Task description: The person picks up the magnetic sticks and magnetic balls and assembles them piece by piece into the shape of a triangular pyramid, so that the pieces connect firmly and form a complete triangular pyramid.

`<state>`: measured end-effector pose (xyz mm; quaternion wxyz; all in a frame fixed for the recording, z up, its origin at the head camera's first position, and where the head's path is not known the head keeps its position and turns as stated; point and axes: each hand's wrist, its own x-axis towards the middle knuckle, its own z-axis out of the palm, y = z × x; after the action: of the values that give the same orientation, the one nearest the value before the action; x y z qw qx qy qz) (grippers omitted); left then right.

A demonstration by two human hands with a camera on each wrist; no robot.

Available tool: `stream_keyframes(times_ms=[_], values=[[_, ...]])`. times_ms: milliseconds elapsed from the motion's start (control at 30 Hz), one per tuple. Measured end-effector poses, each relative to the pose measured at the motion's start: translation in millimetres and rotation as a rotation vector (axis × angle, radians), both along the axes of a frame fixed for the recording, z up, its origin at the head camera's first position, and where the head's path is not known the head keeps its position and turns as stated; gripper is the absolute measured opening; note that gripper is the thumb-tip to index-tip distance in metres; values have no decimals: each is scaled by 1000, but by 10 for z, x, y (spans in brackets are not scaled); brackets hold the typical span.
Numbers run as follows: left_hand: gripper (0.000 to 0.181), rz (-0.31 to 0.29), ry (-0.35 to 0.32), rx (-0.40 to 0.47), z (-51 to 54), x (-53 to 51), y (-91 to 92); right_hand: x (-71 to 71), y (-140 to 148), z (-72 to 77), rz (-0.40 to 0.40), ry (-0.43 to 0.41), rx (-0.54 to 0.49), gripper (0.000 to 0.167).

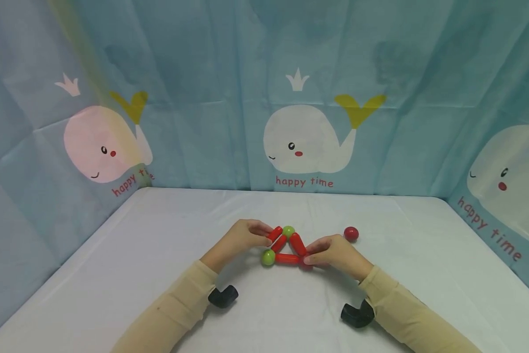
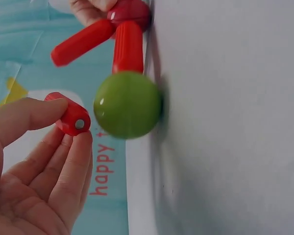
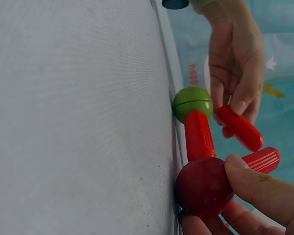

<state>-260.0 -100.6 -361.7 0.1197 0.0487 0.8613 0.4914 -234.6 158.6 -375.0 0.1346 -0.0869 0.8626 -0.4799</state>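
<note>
So your left hand (image 1: pixel 245 237)'s pinching a red rod (image 2: pixel 63 108) near the closer green ball (image 2: pixel 127 105), while your right hand (image 1: pixel 337 253) grips the dark red ball (image 3: pixel 202 186) on the counter (image 1: pixel 427 260), red bar (image 3: pixel 199 135) linking both balls.

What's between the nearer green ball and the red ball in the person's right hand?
One red stick spans the stretch from the green ball to the red ball; the right wrist view shows it plainly.
</note>
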Motion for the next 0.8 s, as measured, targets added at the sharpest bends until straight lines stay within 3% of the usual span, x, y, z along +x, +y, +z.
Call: stream_keyframes(times_ms=[267,800], values=[[23,-47,49,41,-6,77,59,-13,15,-12,40,13,-26,35],[23,-105,44,20,-24,90,73,-4,6,-3,7,4,-4,34]])
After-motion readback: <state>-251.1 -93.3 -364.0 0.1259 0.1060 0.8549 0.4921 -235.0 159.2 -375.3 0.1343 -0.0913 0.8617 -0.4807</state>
